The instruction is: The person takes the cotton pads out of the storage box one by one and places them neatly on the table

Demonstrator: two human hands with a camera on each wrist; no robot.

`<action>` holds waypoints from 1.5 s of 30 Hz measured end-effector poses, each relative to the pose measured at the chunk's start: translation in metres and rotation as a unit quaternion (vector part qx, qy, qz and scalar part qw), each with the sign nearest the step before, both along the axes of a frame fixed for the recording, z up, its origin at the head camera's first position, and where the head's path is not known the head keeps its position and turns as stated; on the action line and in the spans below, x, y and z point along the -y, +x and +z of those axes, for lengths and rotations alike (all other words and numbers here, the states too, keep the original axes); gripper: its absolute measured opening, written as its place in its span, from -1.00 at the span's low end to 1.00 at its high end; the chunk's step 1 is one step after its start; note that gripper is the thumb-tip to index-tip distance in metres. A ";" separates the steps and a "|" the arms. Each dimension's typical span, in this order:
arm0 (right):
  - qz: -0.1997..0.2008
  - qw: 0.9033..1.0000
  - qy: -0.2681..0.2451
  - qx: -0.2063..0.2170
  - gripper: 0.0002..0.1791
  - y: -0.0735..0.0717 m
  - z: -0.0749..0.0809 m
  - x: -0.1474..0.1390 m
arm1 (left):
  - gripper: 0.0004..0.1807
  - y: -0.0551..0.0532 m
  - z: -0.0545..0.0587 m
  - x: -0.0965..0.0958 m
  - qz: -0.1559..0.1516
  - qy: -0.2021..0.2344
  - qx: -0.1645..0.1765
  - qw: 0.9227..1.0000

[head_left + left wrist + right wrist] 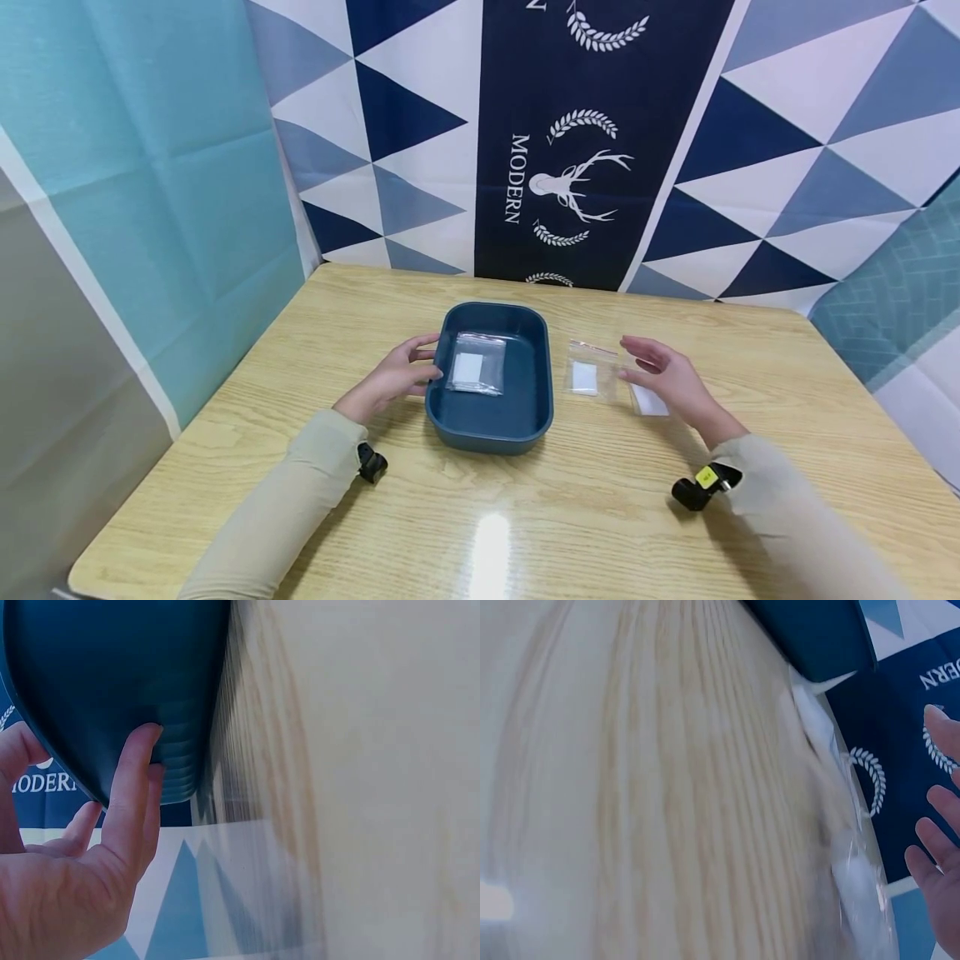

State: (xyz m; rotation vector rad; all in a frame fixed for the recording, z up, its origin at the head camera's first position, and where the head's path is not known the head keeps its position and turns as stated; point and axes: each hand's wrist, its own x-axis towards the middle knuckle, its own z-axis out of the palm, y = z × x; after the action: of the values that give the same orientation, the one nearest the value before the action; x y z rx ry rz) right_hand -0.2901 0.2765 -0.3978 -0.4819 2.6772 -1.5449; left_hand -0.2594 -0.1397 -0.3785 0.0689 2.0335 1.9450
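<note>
Observed: blue bin (491,443) on the worktop (585,508), clear bags (477,364) inside. Left hand (392,377), fingers apart, touches its nine-o'clock wall. At three o'clock, a loose bag (592,372) lies just beside the right hand (675,383), fingers spread.

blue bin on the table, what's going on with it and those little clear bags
A person's left hand touches the left side of the blue bin, inside which clear bags lie, apparently stacked. The right hand, holding nothing, hovers right of the bin. On the table lie a clear bag with a white insert and another white piece, partly hidden by that hand.
</note>
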 end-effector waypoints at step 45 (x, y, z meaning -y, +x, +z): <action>0.028 0.994 -0.094 0.046 -0.38 -0.029 0.049 0.098 | -0.30 -0.009 -0.016 0.000 0.011 -0.002 -0.013 1.000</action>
State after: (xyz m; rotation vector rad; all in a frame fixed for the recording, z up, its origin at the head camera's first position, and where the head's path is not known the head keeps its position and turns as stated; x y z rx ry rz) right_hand -0.3186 0.1783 -0.3491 -0.4727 2.4433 -1.7658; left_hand -0.2684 -0.1394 -0.3949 0.0728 2.0635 1.9632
